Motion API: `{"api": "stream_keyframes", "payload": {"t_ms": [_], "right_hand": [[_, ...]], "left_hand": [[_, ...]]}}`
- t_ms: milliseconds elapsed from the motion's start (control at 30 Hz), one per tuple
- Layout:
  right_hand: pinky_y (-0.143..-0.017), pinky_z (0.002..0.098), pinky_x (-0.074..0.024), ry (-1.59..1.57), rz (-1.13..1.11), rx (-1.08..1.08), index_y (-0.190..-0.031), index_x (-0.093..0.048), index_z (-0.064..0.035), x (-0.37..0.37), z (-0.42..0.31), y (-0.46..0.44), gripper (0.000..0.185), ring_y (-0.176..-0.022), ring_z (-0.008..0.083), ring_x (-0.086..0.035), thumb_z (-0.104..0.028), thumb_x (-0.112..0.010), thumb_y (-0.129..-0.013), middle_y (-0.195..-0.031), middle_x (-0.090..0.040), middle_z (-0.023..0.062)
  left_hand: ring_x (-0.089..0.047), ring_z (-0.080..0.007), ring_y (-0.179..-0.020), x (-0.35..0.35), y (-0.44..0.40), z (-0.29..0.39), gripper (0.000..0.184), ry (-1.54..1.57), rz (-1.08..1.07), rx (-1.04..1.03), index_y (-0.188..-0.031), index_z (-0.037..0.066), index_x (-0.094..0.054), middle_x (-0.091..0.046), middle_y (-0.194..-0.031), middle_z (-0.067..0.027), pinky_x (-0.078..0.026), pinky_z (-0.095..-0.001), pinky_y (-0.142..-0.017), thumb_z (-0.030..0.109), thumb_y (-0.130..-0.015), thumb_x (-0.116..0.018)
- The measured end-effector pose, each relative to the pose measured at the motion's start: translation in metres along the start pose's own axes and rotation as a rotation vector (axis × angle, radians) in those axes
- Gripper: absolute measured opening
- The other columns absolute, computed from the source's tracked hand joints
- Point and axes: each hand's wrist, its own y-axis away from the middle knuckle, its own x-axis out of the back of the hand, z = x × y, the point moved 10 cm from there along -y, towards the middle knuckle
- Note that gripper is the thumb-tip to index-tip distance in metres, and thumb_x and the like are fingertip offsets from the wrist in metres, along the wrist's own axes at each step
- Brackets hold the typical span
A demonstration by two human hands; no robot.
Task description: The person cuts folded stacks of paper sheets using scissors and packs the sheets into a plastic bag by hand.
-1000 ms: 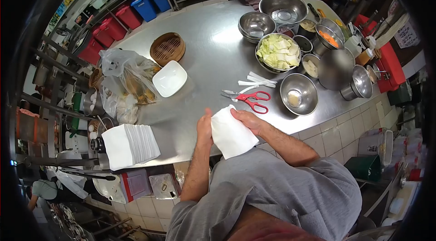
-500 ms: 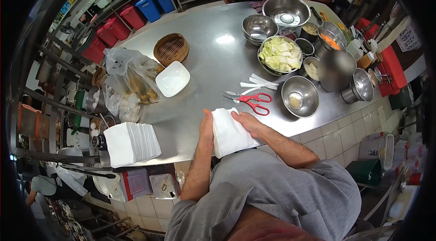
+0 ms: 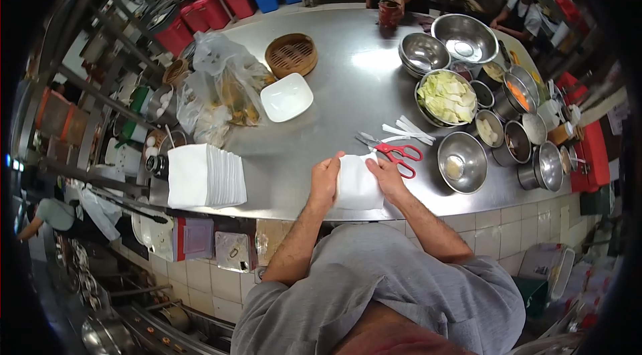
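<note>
Between my hands is a small pack of folded white napkins [image 3: 360, 188], gripped at its upper corners above the table's near edge. My left hand [image 3: 326, 180] closes on the left side, and my right hand [image 3: 388, 178] closes on the right side with the thumb on top. Just beyond, red-handled scissors [image 3: 401, 151] lie with their blades pointing left, partly behind the right hand. White cut strips [image 3: 409, 131] rest past the scissors. To the left stands a thick stack of similar white napkins [image 3: 207, 176].
On the steel table [image 3: 334, 104] are a white bowl [image 3: 286, 97], a bamboo steamer [image 3: 291, 55] and plastic bags [image 3: 224, 84]. At right sit a cabbage bowl [image 3: 447, 97], a steel bowl [image 3: 463, 162] and several containers. Across the table, a person's hand [image 3: 396, 7] holds a red jar [image 3: 387, 15].
My hands have drawn closer to the scissors with the napkins, which now sit straighter. The camera view has shifted. The person opposite has brought the red jar down to the table.
</note>
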Motion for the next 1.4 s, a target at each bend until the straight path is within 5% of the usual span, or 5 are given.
{"api": "stream_keyframes", "payload": {"t_ms": [200,600,767,933,1400], "right_hand": [[-0.069,0.0241,-0.0443,-0.169,0.173,0.108,-0.098,-0.060,-0.0008,0.013,-0.004,-0.006,0.028,-0.078,0.0072,-0.053,-0.026,-0.051,-0.094,-0.089,-0.061,0.0014],[-0.061,0.0254,-0.0428,-0.081,-0.135,0.075,-0.111,-0.054,-0.0041,-0.056,-0.003,-0.007,0.036,-0.067,0.0102,-0.054,-0.035,-0.045,-0.095,-0.079,-0.056,0.0016],[-0.055,0.0220,-0.0424,0.150,-0.115,-0.112,-0.101,-0.058,-0.0044,-0.044,0.054,-0.011,0.028,-0.062,0.0084,-0.053,-0.030,-0.052,-0.092,-0.074,-0.056,0.0003],[-0.054,0.0207,-0.0429,0.287,-0.093,-0.015,-0.100,-0.058,-0.0035,-0.039,0.060,-0.012,0.022,-0.061,0.0075,-0.053,-0.024,-0.053,-0.091,-0.074,-0.056,0.0001],[-0.061,0.0208,-0.0435,0.403,-0.197,0.126,-0.102,-0.060,-0.0013,-0.070,0.045,0.023,0.021,-0.068,0.0069,-0.051,-0.016,-0.058,-0.087,-0.077,-0.058,0.0017]], "left_hand": [[-0.057,-0.0129,-0.089,-0.003,0.029,0.008,0.038,0.735,-0.047,0.152,-0.108,0.000,-0.053,-0.060,-0.103,-0.0084,-0.047,-0.0274,-0.079,0.035,-0.093,-0.048],[-0.058,-0.0124,-0.077,0.168,0.113,0.176,0.033,-0.509,0.421,-0.276,-0.107,0.001,-0.057,-0.062,-0.090,-0.0050,-0.049,-0.0274,-0.068,0.016,-0.079,-0.067],[-0.059,-0.0102,-0.072,0.280,0.148,0.245,0.034,-0.144,0.478,-0.437,-0.105,-0.001,-0.057,-0.063,-0.084,-0.0053,-0.049,-0.0253,-0.066,0.020,-0.080,-0.067],[-0.059,-0.0121,-0.067,0.360,0.129,0.214,0.041,-0.638,0.644,-0.136,-0.101,-0.004,-0.059,-0.064,-0.082,-0.0090,-0.046,-0.0256,-0.063,0.028,-0.078,-0.070],[-0.056,-0.0133,-0.074,0.368,0.126,0.221,0.041,-0.825,0.702,-0.267,-0.104,-0.004,-0.059,-0.063,-0.088,-0.0085,-0.046,-0.0269,-0.069,0.025,-0.076,-0.071]]}}
